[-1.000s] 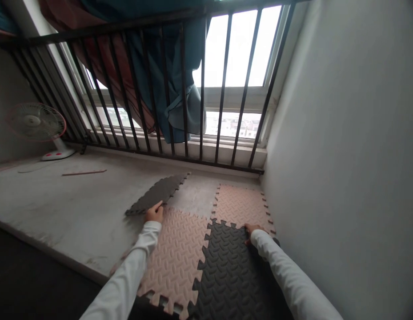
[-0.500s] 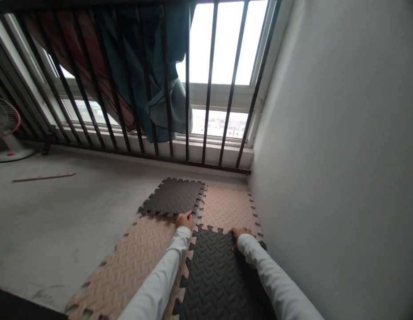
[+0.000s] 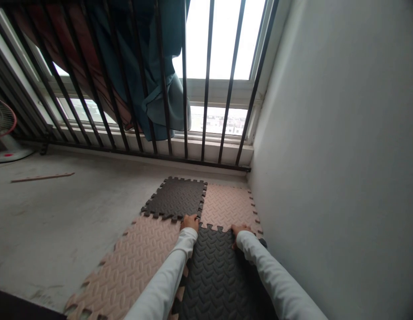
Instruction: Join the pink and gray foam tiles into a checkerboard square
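Found at the near right corner of the far dark foam tile point(image 3: 176, 198): left hand point(image 3: 190, 222), fingers bent down over the toothed edge. Cannot tell a pinch from plain pressing there, with fingertips partly hidden. Found on the seam between far pink foam tile point(image 3: 228, 204) and near black foam tile point(image 3: 219, 271): right hand point(image 3: 240, 232), palm down, fingers spread and laid on the surface, with nothing lifted.

Noted: far dark tile flat in general lie, just beside far pink tile on one side and bordering near pink foam tile point(image 3: 139, 258) along the near edge. Cannot confirm full interlock along that near edge. Noted also: tabs of near black tile meshed with far pink tile, left of right hand. Observed on both arms: white sleeves point(image 3: 169, 271).

Recorded around the work: bare grey floor point(image 3: 76, 213) to the left, with a thin strip point(image 3: 42, 178) lying on it; farther left, part of an electric fan point(image 3: 2, 118). Beyond the tiles, dark metal railing point(image 3: 193, 162), with teal fabric point(image 3: 129, 58) and window point(image 3: 221, 40) behind. To the right, plain pale wall point(image 3: 336, 133).
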`<state>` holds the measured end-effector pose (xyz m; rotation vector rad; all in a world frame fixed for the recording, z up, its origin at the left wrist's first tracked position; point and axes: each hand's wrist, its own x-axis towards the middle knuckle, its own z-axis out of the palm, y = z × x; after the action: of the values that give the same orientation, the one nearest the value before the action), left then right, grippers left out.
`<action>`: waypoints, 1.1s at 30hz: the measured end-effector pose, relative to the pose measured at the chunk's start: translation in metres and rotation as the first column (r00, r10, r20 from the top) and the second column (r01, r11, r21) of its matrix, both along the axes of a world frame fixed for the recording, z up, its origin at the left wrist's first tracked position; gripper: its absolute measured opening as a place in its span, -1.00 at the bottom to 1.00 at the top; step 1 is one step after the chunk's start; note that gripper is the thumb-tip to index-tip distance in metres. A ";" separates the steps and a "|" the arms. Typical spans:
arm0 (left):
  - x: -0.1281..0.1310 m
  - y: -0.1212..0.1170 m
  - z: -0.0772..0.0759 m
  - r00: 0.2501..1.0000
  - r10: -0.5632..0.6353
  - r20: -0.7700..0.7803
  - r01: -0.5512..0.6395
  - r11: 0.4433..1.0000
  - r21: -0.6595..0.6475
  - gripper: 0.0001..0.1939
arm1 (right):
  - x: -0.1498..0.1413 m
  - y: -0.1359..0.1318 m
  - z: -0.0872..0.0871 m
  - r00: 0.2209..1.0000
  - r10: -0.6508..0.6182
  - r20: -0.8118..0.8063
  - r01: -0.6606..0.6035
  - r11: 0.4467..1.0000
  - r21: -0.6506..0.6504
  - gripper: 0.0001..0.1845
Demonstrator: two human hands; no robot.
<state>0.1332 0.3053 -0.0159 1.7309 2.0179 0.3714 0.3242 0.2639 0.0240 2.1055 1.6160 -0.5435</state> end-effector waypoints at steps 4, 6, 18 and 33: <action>-0.001 -0.002 -0.008 1.000 -0.020 -0.013 0.020 1.000 -0.016 -0.64 | 0.000 0.001 0.000 1.000 0.010 0.004 -0.010 1.000 -0.009 -0.07; -0.002 -0.003 -0.010 0.999 -0.036 -0.018 0.036 0.999 -0.024 -0.64 | 0.000 0.002 -0.001 1.000 -0.001 0.008 0.001 1.000 -0.019 -0.04; 0.005 -0.012 -0.010 0.951 -0.099 -0.293 0.114 0.993 0.034 -0.64 | 0.002 0.004 -0.005 1.000 -0.017 -0.003 0.017 1.000 -0.017 -0.04; -0.017 -0.021 -0.030 0.864 -0.397 -0.310 0.414 0.910 -0.013 -0.29 | 0.000 0.003 0.002 0.999 0.051 0.010 -0.051 0.999 -0.015 -0.04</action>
<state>0.1157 0.2839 -0.0456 2.3040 1.7739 0.0142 0.3242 0.2668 0.0264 2.0467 1.6501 -0.5249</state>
